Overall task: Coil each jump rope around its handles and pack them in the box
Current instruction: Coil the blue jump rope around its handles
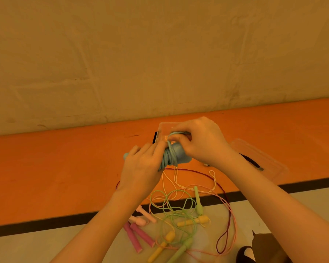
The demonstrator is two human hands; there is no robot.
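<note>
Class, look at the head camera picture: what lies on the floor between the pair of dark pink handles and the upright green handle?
In the head view, between the dark pink handles and the green handle lie two pale pink handles and tangled green cord.

Both bare forearms reach in from the near edge and converge toward the middle of the view, the 2 hands meeting just beside each other. The left hand (142,166) shows its back to the camera, fingers curled away and downward in a firm grip on the blue handles (179,155), knuckles pointing far and right. The right hand (201,139) sits slightly farther and higher, wrist bent, its thumb and fingers pinching the blue cord (176,133) at the far side. The fingertips of both hands nearly touch.
</note>
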